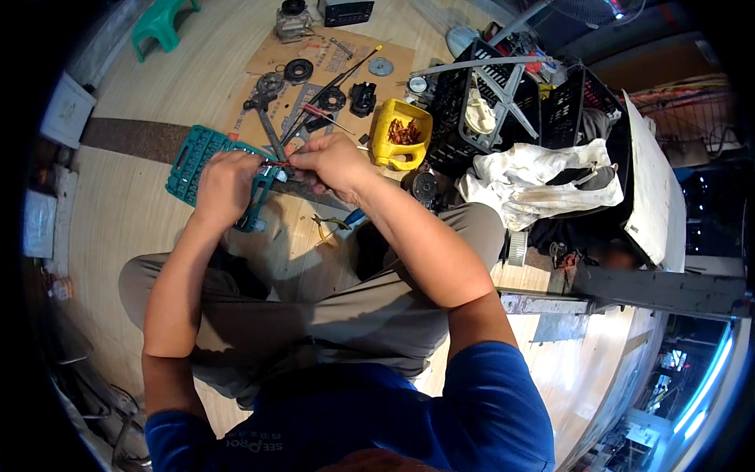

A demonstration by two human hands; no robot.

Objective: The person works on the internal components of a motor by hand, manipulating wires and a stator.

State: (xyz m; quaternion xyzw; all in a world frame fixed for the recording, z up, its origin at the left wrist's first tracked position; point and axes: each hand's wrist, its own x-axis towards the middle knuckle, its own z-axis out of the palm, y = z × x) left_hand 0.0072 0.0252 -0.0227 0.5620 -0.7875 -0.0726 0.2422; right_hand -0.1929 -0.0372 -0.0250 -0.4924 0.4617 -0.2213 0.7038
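My left hand (226, 187) is closed on a thin red-and-dark piece (274, 164), over a teal socket case (185, 177). My right hand (330, 165) pinches the same piece at its right, with finger and thumb together. What the piece is exactly is too small to make out. Just behind my hands, a long metal tool (270, 128) lies on cardboard (393, 55) with black round parts (299, 70) and a red-handled screwdriver (318, 111). Yellow-handled pliers (330, 223) lie on the floor below my right wrist.
A yellow cut jug (417, 118) holds copper-coloured pieces. At right are black crates (452, 118), white cloth (535, 189), a white board (661, 189) and a metal beam (661, 287). A fan (590, 12) stands at upper right, a green stool (153, 23) at upper left.
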